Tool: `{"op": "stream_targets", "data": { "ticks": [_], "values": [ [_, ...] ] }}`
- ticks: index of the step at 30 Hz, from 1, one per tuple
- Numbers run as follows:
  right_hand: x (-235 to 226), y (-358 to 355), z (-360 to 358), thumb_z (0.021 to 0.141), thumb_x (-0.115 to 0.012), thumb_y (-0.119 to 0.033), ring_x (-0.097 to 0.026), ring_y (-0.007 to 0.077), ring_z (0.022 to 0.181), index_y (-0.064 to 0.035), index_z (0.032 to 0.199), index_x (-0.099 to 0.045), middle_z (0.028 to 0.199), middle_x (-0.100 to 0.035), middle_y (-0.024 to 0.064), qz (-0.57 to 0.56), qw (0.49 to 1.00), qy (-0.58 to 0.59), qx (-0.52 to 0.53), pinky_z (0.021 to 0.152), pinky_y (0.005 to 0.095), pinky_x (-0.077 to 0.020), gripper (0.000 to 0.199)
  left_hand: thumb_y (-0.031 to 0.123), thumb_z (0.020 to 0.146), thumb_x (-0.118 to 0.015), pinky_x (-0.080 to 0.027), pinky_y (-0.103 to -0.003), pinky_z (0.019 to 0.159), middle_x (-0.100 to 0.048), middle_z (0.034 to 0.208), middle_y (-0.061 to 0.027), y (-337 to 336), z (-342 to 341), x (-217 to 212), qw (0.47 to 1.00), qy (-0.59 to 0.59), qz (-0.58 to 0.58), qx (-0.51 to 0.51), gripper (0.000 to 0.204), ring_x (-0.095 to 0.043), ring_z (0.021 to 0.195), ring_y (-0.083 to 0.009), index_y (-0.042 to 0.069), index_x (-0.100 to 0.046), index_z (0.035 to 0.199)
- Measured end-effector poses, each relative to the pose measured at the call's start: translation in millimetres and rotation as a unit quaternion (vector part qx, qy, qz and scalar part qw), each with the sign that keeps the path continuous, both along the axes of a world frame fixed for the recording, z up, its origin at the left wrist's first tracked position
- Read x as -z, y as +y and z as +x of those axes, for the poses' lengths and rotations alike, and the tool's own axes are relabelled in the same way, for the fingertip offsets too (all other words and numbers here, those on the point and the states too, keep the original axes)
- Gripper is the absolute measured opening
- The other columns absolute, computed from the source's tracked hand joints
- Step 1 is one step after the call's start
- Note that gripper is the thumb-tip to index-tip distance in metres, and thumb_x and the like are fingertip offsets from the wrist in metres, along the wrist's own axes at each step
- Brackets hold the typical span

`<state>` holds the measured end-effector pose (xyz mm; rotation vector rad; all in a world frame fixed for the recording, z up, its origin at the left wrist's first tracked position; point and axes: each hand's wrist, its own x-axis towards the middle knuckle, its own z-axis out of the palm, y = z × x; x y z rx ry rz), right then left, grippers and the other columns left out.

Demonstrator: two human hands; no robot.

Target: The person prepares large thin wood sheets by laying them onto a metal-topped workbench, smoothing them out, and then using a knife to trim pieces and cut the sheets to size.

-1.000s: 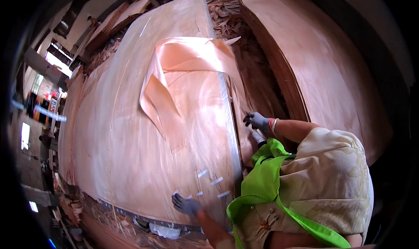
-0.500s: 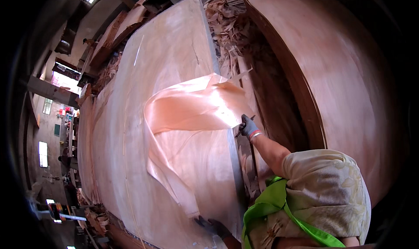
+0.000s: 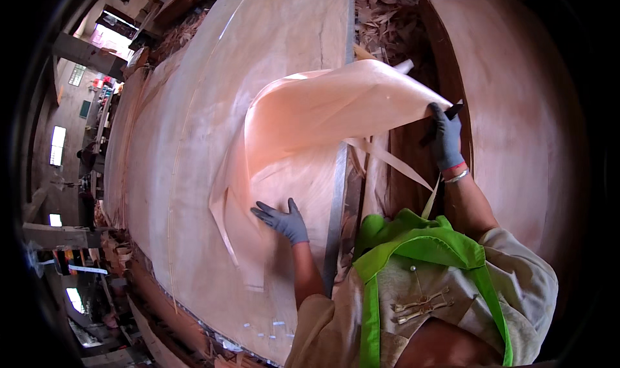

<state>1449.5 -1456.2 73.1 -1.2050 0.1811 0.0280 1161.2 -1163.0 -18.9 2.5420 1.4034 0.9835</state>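
Note:
A thin pinkish wood veneer sheet [image 3: 336,106] arches up from a large stack of pale veneer [image 3: 284,26] and curls over at its left. My right hand [image 3: 445,135], in a grey glove, is closed at the sheet's raised right corner. Something dark and pointed [image 3: 454,109] sticks out by its fingers, too unclear to name. Over the stack, my left hand [image 3: 281,223], gloved too, has its fingers spread beside the sheet's folded lower part [image 3: 242,245]. Whether it touches the sheet I cannot tell. A narrow veneer strip [image 3: 394,161] hangs toward my apron.
Another tall veneer stack [image 3: 516,110] stands to the right, across a gap with veneer scraps [image 3: 387,19]. Small white pieces [image 3: 274,324] lie near the stack's near end. At the left are beams [image 3: 87,53], and wood scraps [image 3: 123,258] lie along the stack's far side.
My right hand has lifted the sheet's corner up and to the right. My left hand has come up from the stack's near end to the curled part. The view has shifted.

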Motion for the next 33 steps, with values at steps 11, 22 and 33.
{"op": "stream_targets", "data": {
  "ticks": [11,22,33],
  "values": [
    [-106.7,-7.0,154.4,0.087,-0.061,-0.023,-0.043,0.0062,0.044,-0.01,0.086,-0.055,0.062,-0.049,-0.0025,-0.009,0.975,-0.22,0.04,0.035,0.0207,-0.0326,0.014,0.038,0.083,-0.061,-0.025,-0.052,0.103,-0.022,0.146,-0.0263,133.2,78.2,-65.4,0.948,0.199,0.219,-0.118,0.07,-0.025,0.133,-0.0409,0.008,-0.032,0.139],
    [-180.8,138.3,371.2,0.086,-0.061,-0.014,-0.041,0.0055,0.05,-0.0088,0.084,-0.054,0.062,-0.048,-0.0038,-0.079,0.929,-0.362,0.015,0.045,0.0222,-0.0336,0.009,0.049,0.087,-0.052,-0.016,-0.059,0.106,-0.025,0.145,-0.0238,22.3,175.6,-22.6,0.95,0.099,0.067,0.288,0.074,-0.021,0.134,-0.0425,0.001,-0.028,0.139],
    [-182.4,242.4,523.6,0.087,-0.057,-0.016,-0.043,0.0061,0.051,-0.0076,0.076,-0.056,0.062,-0.052,-0.0017,-0.072,0.914,-0.392,-0.074,0.044,0.0224,-0.0332,0.014,0.0,0.084,-0.055,-0.036,-0.04,0.102,-0.066,0.098,-0.0147,81.2,210.4,-163.7,0.985,0.016,-0.13,0.108,0.016,-0.06,0.094,-0.0269,-0.002,-0.065,0.096]
  ]
}}
